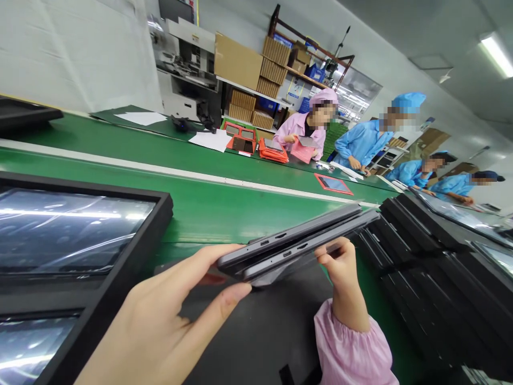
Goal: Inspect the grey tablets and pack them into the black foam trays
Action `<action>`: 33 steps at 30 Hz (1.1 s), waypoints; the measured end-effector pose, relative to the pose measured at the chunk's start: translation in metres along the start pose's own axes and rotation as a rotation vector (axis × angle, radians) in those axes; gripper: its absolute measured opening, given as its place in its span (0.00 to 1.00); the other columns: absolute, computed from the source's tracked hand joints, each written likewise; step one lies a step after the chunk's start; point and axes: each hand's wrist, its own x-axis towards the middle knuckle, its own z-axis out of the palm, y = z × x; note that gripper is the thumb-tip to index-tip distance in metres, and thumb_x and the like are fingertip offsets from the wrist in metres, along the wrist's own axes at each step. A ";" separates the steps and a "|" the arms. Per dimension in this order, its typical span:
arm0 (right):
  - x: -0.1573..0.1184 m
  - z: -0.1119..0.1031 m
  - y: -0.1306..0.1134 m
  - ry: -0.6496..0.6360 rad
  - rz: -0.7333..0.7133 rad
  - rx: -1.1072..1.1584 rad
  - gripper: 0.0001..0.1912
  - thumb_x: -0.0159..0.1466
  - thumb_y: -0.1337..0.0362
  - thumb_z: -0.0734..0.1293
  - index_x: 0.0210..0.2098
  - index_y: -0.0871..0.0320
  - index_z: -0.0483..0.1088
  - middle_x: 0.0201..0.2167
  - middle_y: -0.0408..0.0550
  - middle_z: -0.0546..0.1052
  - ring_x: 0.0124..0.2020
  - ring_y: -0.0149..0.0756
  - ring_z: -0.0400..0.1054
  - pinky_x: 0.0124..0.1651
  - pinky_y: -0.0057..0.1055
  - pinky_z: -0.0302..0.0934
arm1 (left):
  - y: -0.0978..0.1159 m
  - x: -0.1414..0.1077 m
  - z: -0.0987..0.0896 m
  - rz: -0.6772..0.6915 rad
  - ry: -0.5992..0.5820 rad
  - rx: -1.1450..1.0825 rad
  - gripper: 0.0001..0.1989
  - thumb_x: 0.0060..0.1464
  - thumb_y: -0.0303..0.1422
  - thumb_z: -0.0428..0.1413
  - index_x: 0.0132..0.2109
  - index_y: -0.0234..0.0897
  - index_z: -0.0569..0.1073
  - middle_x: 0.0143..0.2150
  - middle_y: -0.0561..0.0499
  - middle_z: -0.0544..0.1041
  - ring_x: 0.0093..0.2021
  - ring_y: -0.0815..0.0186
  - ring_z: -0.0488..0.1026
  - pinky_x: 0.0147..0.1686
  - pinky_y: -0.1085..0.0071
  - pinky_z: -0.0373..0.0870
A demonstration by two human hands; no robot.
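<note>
Two thin dark-grey tablets [296, 238] are held edge-on in front of me, one above the other with a narrow gap between them. Small ports and slots show along their near edges. My left hand [180, 305] grips their left end, thumb beneath and fingers over the top. Towards the right, my right hand [339, 262] has its fingers closed at the lower tablet's underside. Clear film [276, 272] hangs below the lower tablet. A dark mat [256, 331] lies under both hands.
On the left stands a black foam tray [160, 214] with film-covered screens. Stacked black trays [436, 267] rise at the right. A green conveyor belt [200, 187] runs across. Beyond it, several people work beside red-cased tablets [272, 149], papers [210, 140] and shelved cartons [276, 53].
</note>
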 end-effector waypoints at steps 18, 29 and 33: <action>0.002 0.002 -0.001 0.024 -0.046 0.019 0.32 0.49 0.31 0.80 0.18 0.52 0.73 0.16 0.46 0.76 0.19 0.40 0.71 0.25 0.35 0.68 | -0.005 0.007 0.003 0.087 -0.051 -0.015 0.08 0.72 0.45 0.57 0.47 0.50 0.77 0.34 0.67 0.86 0.20 0.74 0.78 0.19 0.86 0.71; 0.000 0.002 0.004 0.052 -0.049 0.082 0.29 0.49 0.34 0.82 0.19 0.52 0.75 0.17 0.45 0.77 0.20 0.37 0.71 0.26 0.32 0.66 | -0.006 0.010 0.007 0.063 -0.125 -0.035 0.12 0.72 0.45 0.55 0.43 0.49 0.80 0.36 0.63 0.86 0.28 0.70 0.83 0.27 0.85 0.78; -0.005 -0.003 0.007 0.046 0.039 0.161 0.31 0.46 0.34 0.83 0.20 0.53 0.74 0.16 0.44 0.75 0.18 0.35 0.68 0.21 0.30 0.62 | -0.005 0.004 0.008 0.091 -0.078 -0.011 0.19 0.74 0.50 0.51 0.43 0.50 0.81 0.41 0.60 0.87 0.38 0.67 0.86 0.41 0.79 0.82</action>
